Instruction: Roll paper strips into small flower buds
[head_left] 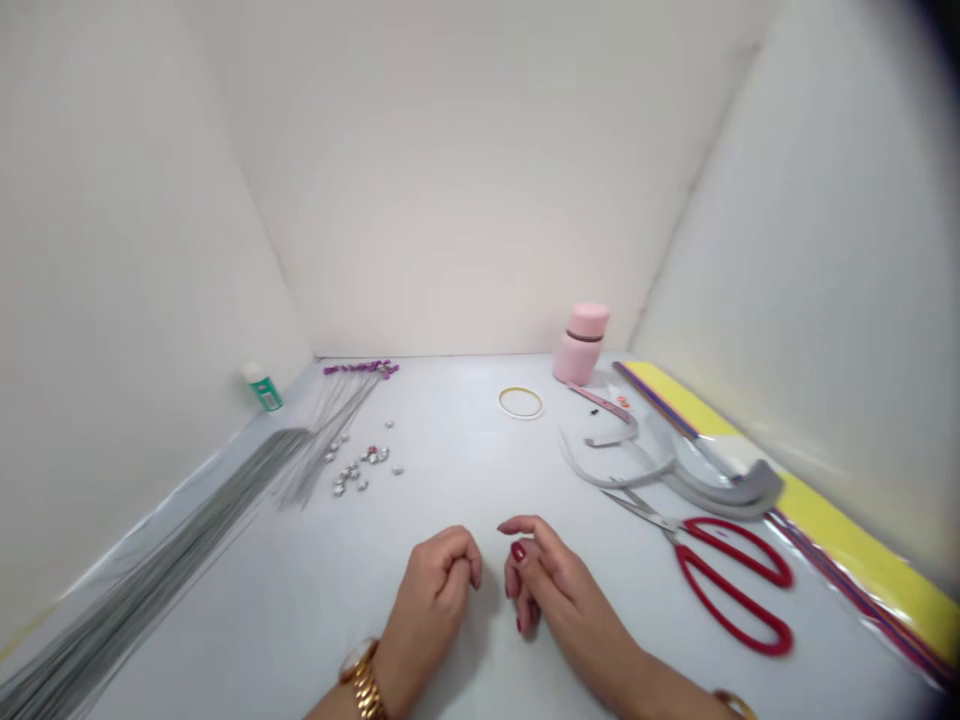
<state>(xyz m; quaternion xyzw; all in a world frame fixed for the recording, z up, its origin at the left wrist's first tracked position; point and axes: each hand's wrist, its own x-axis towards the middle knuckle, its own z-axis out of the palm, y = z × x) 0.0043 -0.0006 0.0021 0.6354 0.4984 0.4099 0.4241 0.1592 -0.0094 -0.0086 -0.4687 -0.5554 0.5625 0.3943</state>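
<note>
Near the desk's (300,610) front edge, the left hand (439,580) is curled closed, nothing visible in it; the right hand (555,580) is loosely spread, holding nothing visible. Red-handled scissors (668,523) lie toward the right edge, blades parted: a careless rightward reach could nick that hand. A bump could scatter the loose silver beads (373,457) toward the left edge's grey wires (169,550)

Bright, even light; soft shadows by hands (435,585); mild overall blur; right corners darkened.
</note>
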